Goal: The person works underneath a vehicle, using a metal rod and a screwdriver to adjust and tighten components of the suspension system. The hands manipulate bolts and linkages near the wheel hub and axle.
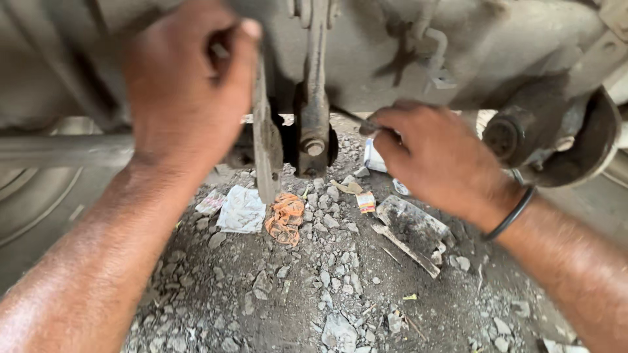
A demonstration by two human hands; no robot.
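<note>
My left hand (186, 85) is closed around the upper end of a flat grey metal bar (265, 153) that hangs down in front of the underside of a vehicle. Just to its right, a dirty upright metal link with a bolt head (314, 147) at its lower end sits under the chassis. My right hand (438, 157), with a black band on its wrist, pinches a thin dark rod-like tool (356, 121) whose tip points left toward that link. The tool's far end is hidden behind the hand.
Below lies gravelly ground (314, 287) with broken stones, a white crumpled wrapper (242, 209), an orange scrap (286, 218) and a dirty flat block (412, 229). A rusty wheel hub (556, 137) sits at the right. A horizontal pipe (59, 150) runs along the left.
</note>
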